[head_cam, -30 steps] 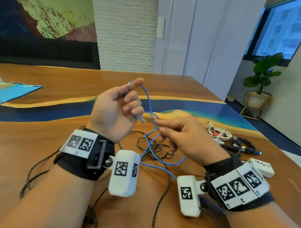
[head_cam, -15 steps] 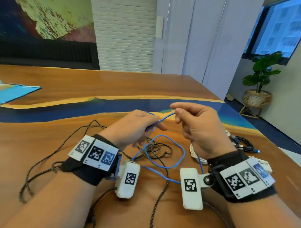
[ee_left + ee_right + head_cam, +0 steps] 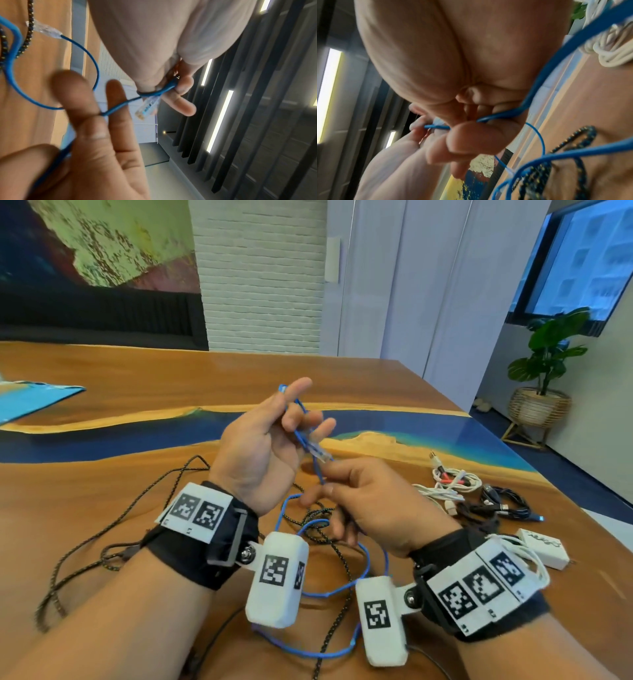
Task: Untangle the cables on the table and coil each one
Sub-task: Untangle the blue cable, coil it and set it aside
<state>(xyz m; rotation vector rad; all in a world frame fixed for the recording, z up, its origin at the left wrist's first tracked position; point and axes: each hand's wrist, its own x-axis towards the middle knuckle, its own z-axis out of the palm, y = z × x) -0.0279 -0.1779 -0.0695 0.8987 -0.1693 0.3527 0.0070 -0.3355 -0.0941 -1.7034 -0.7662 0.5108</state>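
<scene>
A thin blue cable [image 3: 365, 556] runs from loops on the table up to both hands. My left hand [image 3: 291, 419] is raised with its palm toward me. The cable passes between its fingers [image 3: 118, 97], and the clear plug [image 3: 320, 455] hangs just under them. My right hand [image 3: 325, 481] sits right below and pinches the blue cable [image 3: 496, 116] between thumb and fingers. The cable's other clear plug [image 3: 46, 30] lies on the table. A black braided cable [image 3: 102, 529] sprawls over the table under and left of my wrists.
Coiled white cables [image 3: 452, 484] and a bundle of black cables [image 3: 503, 505] lie to the right on the wooden table [image 3: 137, 378]. A white adapter box [image 3: 544, 547] sits near the right edge. A blue sheet [image 3: 30, 398] lies far left.
My left hand has risen and turned palm toward me with the blue cable across its fingers. My right hand has dropped from beside it to just below, still pinching the cable.
</scene>
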